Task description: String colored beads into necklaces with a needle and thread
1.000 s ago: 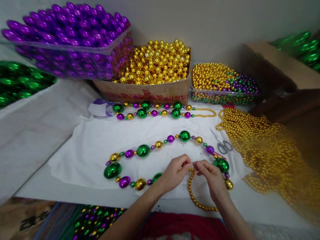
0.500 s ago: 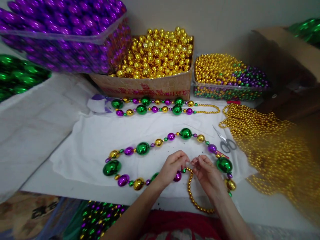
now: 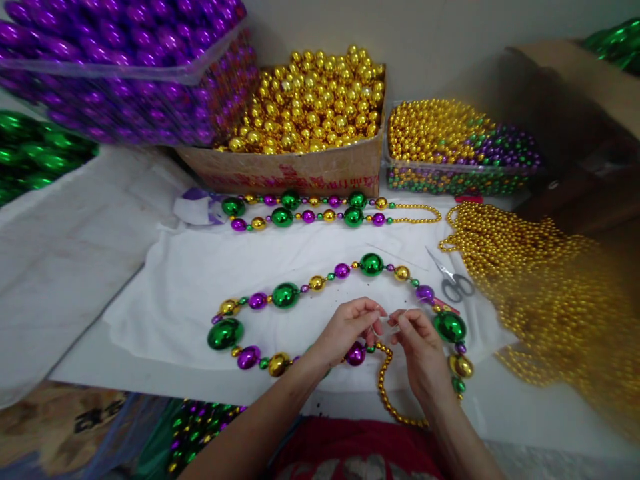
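Far left, large green beads (image 3: 43, 157) are seen piled beside a pale sheet (image 3: 90, 247). Above, a clear bin (image 3: 165, 75) is heaped with purple beads (image 3: 110, 33). Next along, a cardboard box (image 3: 325, 170) is filled with gold beads (image 3: 310, 100). The counter (image 3: 345, 403) is partly covered by a white cloth (image 3: 175, 287). On it a long necklace (image 3: 286, 295) of green, purple and gold beads is laid in a loop towards the front; a second necklace (image 3: 283, 217) is laid behind, near the box. The necklace's front run is partly hidden by the left hand (image 3: 345, 333), whose fingers are closed in a pinch on a thin pale thread (image 3: 410, 310). Just beneath both hands a strand of small gold beads (image 3: 383, 387) is hung, its lower end hidden by the right forearm. By the right hand (image 3: 423, 343) the thread is likewise gripped between thumb and finger. Further right, scissors (image 3: 453, 283) are placed near a heap of fine gold chains (image 3: 540, 293)
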The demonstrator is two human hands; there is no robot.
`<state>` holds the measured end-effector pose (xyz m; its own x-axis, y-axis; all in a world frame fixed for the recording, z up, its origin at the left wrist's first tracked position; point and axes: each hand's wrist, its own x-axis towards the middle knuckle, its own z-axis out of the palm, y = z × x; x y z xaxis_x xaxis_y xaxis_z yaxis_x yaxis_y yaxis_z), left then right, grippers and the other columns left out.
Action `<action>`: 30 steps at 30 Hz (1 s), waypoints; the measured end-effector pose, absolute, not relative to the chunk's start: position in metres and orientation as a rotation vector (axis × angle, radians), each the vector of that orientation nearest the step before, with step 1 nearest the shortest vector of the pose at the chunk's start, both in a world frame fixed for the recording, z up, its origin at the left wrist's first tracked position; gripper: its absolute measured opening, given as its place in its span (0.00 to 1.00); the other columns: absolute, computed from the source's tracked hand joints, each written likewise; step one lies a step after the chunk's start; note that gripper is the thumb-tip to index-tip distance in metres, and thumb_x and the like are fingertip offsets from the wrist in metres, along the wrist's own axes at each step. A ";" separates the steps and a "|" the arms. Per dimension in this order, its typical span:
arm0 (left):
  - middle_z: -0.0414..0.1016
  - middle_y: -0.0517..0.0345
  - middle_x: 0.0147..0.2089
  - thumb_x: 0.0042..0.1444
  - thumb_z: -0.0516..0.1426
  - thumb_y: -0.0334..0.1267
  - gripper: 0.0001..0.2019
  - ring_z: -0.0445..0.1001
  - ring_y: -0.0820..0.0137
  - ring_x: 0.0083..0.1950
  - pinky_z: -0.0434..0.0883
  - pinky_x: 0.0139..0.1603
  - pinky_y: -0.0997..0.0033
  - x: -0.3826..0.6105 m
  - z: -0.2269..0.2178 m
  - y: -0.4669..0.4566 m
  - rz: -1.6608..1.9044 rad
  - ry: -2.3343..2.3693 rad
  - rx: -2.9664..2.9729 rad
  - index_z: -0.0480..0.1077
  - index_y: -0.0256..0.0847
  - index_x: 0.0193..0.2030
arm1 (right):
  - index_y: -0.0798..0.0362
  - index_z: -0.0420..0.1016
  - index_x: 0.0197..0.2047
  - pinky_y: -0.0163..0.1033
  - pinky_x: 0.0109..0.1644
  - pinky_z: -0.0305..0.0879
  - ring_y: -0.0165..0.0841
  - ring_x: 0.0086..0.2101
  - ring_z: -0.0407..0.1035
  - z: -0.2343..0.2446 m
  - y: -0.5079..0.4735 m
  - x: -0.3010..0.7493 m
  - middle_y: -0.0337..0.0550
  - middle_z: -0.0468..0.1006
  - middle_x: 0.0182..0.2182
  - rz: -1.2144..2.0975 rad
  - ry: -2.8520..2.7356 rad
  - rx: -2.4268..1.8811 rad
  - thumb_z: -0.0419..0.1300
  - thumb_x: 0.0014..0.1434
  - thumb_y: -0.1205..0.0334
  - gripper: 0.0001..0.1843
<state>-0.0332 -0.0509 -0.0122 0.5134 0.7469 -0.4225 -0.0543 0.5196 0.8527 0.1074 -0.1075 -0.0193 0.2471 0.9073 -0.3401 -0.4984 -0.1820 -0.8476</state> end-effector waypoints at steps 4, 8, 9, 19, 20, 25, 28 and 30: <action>0.70 0.63 0.25 0.55 0.57 0.42 0.14 0.64 0.79 0.19 0.60 0.22 0.78 -0.031 -0.010 -0.051 0.543 0.896 0.936 0.68 0.36 0.44 | 0.51 0.73 0.30 0.34 0.32 0.60 0.29 0.31 0.63 -0.025 -0.110 0.108 0.39 0.72 0.35 1.261 -0.525 -1.223 0.65 0.53 0.57 0.07; 0.68 0.66 0.23 0.54 0.56 0.38 0.18 0.60 0.80 0.17 0.54 0.19 0.80 -0.029 -0.008 -0.053 0.479 0.861 1.008 0.64 0.38 0.52 | 0.51 0.73 0.31 0.34 0.29 0.57 0.28 0.27 0.60 -0.030 -0.112 0.109 0.39 0.72 0.35 1.188 -0.620 -1.282 0.64 0.53 0.58 0.06; 0.68 0.67 0.23 0.54 0.56 0.37 0.18 0.59 0.80 0.17 0.53 0.19 0.81 -0.028 -0.008 -0.053 0.473 0.862 1.012 0.63 0.39 0.51 | 0.51 0.73 0.31 0.34 0.29 0.56 0.28 0.27 0.60 -0.029 -0.112 0.110 0.39 0.72 0.35 1.168 -0.648 -1.300 0.64 0.53 0.58 0.06; 0.68 0.64 0.22 0.52 0.57 0.36 0.06 0.59 0.80 0.20 0.53 0.21 0.80 -0.027 -0.004 -0.053 0.362 0.848 1.042 0.66 0.37 0.34 | 0.50 0.75 0.27 0.39 0.39 0.61 0.39 0.41 0.66 -0.011 -0.107 0.120 0.45 0.76 0.41 1.069 -0.938 -1.440 0.63 0.54 0.59 0.06; 0.69 0.64 0.22 0.52 0.57 0.36 0.06 0.59 0.80 0.20 0.52 0.21 0.79 -0.027 -0.004 -0.053 0.356 0.843 1.045 0.66 0.37 0.35 | 0.50 0.74 0.27 0.38 0.36 0.61 0.39 0.40 0.66 -0.011 -0.106 0.121 0.45 0.76 0.41 1.093 -0.950 -1.443 0.63 0.54 0.59 0.07; 0.69 0.64 0.22 0.54 0.57 0.39 0.07 0.56 0.80 0.19 0.50 0.20 0.79 -0.025 -0.004 -0.054 0.368 0.827 1.074 0.65 0.37 0.34 | 0.51 0.73 0.28 0.34 0.26 0.60 0.32 0.29 0.66 -0.013 -0.106 0.123 0.44 0.77 0.38 1.303 -0.879 -1.342 0.63 0.54 0.56 0.08; 0.68 0.65 0.21 0.53 0.57 0.38 0.07 0.58 0.80 0.20 0.54 0.23 0.78 -0.023 -0.002 -0.055 0.395 0.834 1.086 0.65 0.37 0.31 | 0.52 0.72 0.29 0.33 0.21 0.58 0.27 0.23 0.63 -0.013 -0.107 0.122 0.42 0.77 0.35 1.351 -0.834 -1.319 0.62 0.55 0.54 0.10; 0.67 0.65 0.21 0.54 0.57 0.39 0.07 0.60 0.78 0.20 0.56 0.24 0.78 -0.022 0.000 -0.056 0.418 0.846 1.068 0.64 0.38 0.31 | 0.52 0.72 0.30 0.32 0.19 0.56 0.26 0.19 0.62 -0.012 -0.108 0.121 0.40 0.75 0.31 1.374 -0.808 -1.320 0.61 0.55 0.53 0.11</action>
<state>-0.0221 -0.0559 0.0000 0.6256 0.6701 -0.3994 0.0903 0.4464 0.8903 0.1210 -0.1076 -0.0119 0.1230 0.9512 -0.2831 -0.2150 -0.2530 -0.9433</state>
